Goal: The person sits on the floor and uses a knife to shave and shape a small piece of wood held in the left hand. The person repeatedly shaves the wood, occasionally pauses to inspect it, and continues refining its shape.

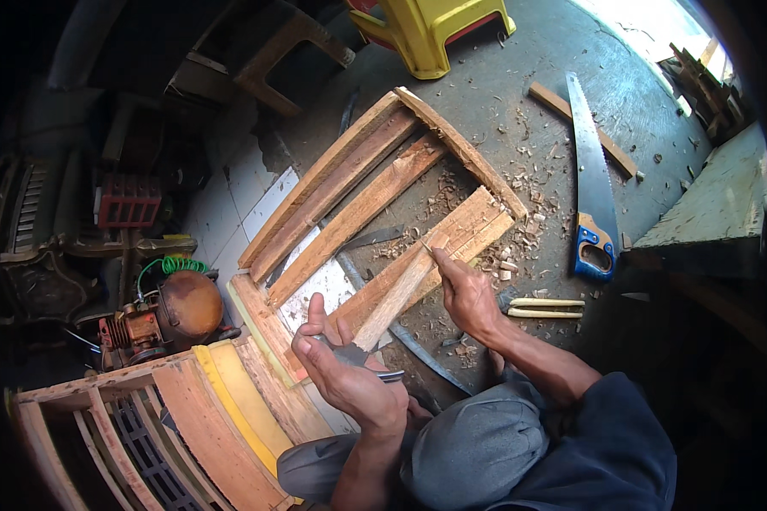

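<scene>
My right hand is closed round the upper end of a pale wooden slat, which slants down toward my left hand. My left hand, palm turned up and some fingers raised, holds a dark grey, thin piece against the slat's lower end. It looks like a folded abrasive sheet, but its kind is not certain. Beneath the slat lies a wide plank of a curved wooden frame with several rails. My knees are close below both hands.
A handsaw with a blue handle lies right, by a wood strip. Pincers rest near my right forearm. Shavings litter the floor. A yellow stool stands behind; a compressor and slatted wooden furniture are left.
</scene>
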Motion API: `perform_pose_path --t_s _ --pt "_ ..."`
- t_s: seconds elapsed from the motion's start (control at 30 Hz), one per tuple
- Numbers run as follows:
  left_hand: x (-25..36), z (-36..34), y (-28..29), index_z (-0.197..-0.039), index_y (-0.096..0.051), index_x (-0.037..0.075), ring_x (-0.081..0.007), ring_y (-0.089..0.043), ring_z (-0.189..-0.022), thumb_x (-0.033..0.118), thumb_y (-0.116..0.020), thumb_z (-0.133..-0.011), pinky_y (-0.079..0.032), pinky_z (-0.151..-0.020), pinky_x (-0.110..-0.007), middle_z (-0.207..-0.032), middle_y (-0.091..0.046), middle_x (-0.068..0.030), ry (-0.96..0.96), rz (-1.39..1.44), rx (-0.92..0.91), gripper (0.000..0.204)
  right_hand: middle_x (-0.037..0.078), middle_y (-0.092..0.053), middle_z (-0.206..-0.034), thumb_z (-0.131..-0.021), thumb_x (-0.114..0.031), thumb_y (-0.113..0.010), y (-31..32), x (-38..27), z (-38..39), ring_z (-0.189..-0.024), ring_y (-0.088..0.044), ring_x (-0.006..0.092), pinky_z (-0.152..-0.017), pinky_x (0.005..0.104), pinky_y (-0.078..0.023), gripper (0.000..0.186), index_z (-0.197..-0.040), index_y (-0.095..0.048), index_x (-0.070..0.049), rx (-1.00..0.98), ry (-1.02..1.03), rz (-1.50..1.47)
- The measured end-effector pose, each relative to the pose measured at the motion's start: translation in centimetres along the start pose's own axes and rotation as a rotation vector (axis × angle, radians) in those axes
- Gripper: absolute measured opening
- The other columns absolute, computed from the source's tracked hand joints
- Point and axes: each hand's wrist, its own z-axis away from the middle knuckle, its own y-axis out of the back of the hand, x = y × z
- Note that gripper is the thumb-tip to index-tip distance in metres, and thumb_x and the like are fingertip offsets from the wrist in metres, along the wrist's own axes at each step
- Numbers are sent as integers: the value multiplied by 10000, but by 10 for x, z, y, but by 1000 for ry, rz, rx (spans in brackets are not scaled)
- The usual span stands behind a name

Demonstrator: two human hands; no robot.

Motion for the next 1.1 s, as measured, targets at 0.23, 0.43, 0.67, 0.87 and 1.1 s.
perform_pose_path --t_s 0.23,0.43,0.67,0.87,1.1 --pt "-8 -16 14 -1169 -472 120 -280 -372 -1425 390 -265 -1116 -188 -1205 -494 -1488 -476 -191 51 68 93 345 189 -637 -838 -854 38 -577 4 -34 11 -635 -651 331 -597 453 -575 618 -1462 -494 -41 -195 53 -15" --pt "-16 -26 26 -1169 -481 93 -312 -426 -1366 365 -380 -1092 -367 -1142 -503 -1357 -524 -209 86 157 126 300 189 -618 -798 -908 18 -552 3 -84 28 -597 -633 337 -522 393 -578 521 -1425 -513 -29 -217 246 -51" --pt "-29 -38 34 -1185 -497 63 -246 -455 -1255 293 -332 -1073 -346 -1083 -457 -1283 -540 -140 -45 -29 265 304 197 -615 -829 -901 32 -600 -22 -68 30 -689 -657 364 -605 468 -536 604 -1484 -471 -58 -227 129 32" --pt "-30 -50 49 -978 -535 9 -199 -515 -1032 363 -282 -1104 -424 -853 -348 -966 -558 -97 -373 -323 32 453 225 -619 -778 -938 -16 -567 -21 -19 2 -682 -650 388 -632 466 -534 457 -1392 -579 -72 -48 27 8" --pt "4 -50 33 -679 -534 7 -214 -486 -502 383 -254 -1108 -375 -523 -355 -565 -522 -71 -525 -647 -180 636 263 -644 -683 -1016 -170 -550 -7 1 -11 -615 -675 443 -570 521 -524 423 -1439 -530 -182 -143 -77 97"
